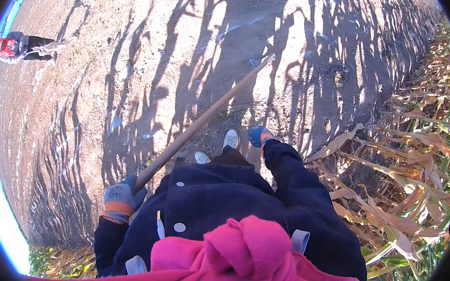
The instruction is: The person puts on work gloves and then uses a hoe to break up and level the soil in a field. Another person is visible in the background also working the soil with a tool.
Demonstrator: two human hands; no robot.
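Observation:
My left hand point(123, 196), in a blue-grey and orange work glove, grips a long wooden tool handle point(207, 117) near its lower end, beside my hip. The pole slants up and away to the right, across the ground in front of my feet. Its far end point(271, 58) looks pale, and I cannot make out a tool head there. My right hand point(258, 136), in a matching glove, hangs ahead of my body near my shoe point(231, 139). Its fingers are curled in, with nothing visible in them. It is apart from the pole.
Dry corn plants point(403, 168) with long leaves stand close on my right. Scraps of plastic film point(115, 123) and straw lie on the bare soil point(93, 85), which is striped with shadows. A person point(26, 47) stands far to the left, holding pale material.

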